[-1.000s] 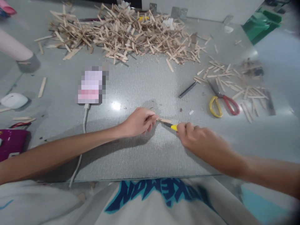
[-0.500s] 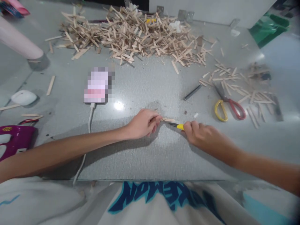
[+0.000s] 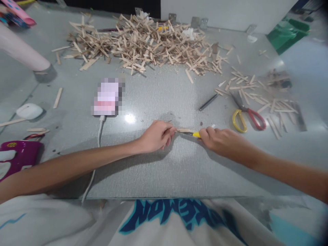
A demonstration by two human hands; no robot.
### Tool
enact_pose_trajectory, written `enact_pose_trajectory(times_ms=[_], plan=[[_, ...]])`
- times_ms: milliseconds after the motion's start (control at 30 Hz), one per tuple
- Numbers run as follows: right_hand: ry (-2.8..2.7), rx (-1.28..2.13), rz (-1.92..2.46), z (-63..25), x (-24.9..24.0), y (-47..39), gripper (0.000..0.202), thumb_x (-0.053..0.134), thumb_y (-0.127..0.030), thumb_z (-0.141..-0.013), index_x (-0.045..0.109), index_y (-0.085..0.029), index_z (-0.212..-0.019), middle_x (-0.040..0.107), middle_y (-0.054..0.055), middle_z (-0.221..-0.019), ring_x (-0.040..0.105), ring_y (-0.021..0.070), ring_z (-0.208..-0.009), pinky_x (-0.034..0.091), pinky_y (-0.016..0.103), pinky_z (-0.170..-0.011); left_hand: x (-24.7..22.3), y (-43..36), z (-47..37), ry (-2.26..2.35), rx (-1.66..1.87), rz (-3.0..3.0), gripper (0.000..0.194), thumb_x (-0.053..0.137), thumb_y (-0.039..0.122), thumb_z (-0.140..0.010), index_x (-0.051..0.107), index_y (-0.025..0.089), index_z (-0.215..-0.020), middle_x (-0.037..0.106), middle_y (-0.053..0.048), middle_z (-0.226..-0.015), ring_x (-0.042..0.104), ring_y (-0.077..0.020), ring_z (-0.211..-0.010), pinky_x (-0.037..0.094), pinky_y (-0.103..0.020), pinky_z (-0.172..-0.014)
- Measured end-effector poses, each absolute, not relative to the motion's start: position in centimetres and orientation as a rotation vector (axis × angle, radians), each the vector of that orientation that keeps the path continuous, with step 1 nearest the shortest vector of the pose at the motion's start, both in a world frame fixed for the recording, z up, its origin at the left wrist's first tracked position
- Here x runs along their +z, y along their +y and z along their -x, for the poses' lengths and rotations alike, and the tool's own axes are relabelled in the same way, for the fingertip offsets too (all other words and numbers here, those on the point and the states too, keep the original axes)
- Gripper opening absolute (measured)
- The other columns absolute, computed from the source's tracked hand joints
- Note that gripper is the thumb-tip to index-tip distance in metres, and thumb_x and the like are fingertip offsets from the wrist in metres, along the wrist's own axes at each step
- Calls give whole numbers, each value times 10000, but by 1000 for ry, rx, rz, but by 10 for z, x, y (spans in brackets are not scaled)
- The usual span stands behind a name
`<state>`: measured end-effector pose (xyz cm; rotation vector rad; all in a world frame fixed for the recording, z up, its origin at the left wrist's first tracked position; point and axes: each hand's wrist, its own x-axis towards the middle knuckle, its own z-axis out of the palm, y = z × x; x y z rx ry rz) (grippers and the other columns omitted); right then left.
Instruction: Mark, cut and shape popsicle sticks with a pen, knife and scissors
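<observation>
"What's on the left?"
"One purple tool, partly behind the left forearm; one white mouse; one phone, its single cable passing under that forearm. The big stick pile behind is too tangled to count."
"And the hands?"
"The left hand pinches a wooden piece between its fingertips, between both hands. The right hand curls its fingers round one yellow knife, blade beside the wood; I can't tell if they touch."
"Further right?"
"One dark rod, one pair of scissors, sticks near its blades."
</observation>
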<state>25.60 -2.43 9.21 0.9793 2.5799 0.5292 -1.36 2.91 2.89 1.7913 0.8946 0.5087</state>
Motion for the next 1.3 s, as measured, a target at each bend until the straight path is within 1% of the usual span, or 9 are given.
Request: enact_pose_trajectory(times_ms=[133, 200, 367, 567, 733, 833, 933, 1100, 1300], plan=[[2543, 490, -1127, -243, 103, -32, 353, 405, 57, -1014, 693, -147, -1002, 644, 57, -712, 466, 157, -505, 163, 332, -508, 28, 29, 15, 914, 514, -1784, 380, 499, 242, -1119, 554, 195, -746, 630, 35, -541, 547, -75, -373, 428, -186, -450], [2541, 472, -1123, -243, 102, -30, 363, 399, 56, -1020, 703, -142, -999, 644, 57, -710, 461, 155, -501, 164, 329, -507, 29, 29, 15, 919, 511, -1783, 384, 495, 256, -1125, 563, 193, -752, 637, 28, -552, 548, -78, -374, 426, -191, -443], [2599, 470, -1043, -257, 90, -21, 332, 405, -64, -1115, 718, -149, -1040, 675, 54, -776, 494, 157, -550, 201, 328, -532, 30, 29, 14, 907, 499, -1802, 412, 477, 247, -1127, 556, 190, -726, 643, 19, -557, 555, -79, -383, 439, -192, -462], [2458, 596, -1116, -233, 103, -42, 368, 393, 39, -1039, 707, -134, -958, 625, 55, -666, 503, 157, -496, 179, 307, -480, 28, 28, 15, 914, 505, -1807, 391, 470, 247, -1124, 561, 195, -747, 640, 32, -554, 555, -79, -377, 429, -189, -457], [2524, 612, -950, -251, 89, -24, 376, 360, -64, -1127, 724, -143, -1078, 678, 59, -759, 548, 169, -535, 195, 326, -511, 28, 29, 16, 921, 490, -1801, 403, 483, 295, -1134, 563, 198, -752, 646, 29, -556, 540, -78, -367, 417, -191, -438], [2507, 573, -1014, -249, 87, -27, 393, 340, -34, -1109, 716, -149, -1098, 689, 63, -771, 539, 168, -548, 205, 326, -519, 28, 29, 16, 919, 498, -1805, 397, 491, 295, -1131, 566, 201, -753, 642, 30, -557, 545, -83, -369, 422, -197, -438], [2440, 601, -1209, -234, 90, -42, 372, 356, 5, -1072, 709, -113, -1068, 656, 70, -707, 537, 166, -527, 193, 309, -497, 28, 28, 15, 914, 509, -1809, 400, 478, 292, -1133, 559, 204, -751, 635, 31, -549, 555, -87, -374, 433, -199, -443], [2523, 572, -1139, -238, 83, -36, 368, 351, -74, -1134, 712, -98, -1069, 690, 86, -726, 574, 171, -529, 191, 300, -488, 25, 29, 15, 911, 523, -1808, 410, 467, 300, -1141, 545, 205, -751, 648, 29, -558, 545, -74, -353, 413, -192, -416], [2444, 636, -1222, -229, 85, -44, 337, 390, 0, -1075, 717, -81, -1057, 670, 82, -710, 607, 182, -529, 198, 296, -481, 24, 28, 14, 901, 555, -1821, 405, 472, 302, -1140, 538, 205, -752, 621, 41, -538, 539, -76, -365, 415, -192, -432]])
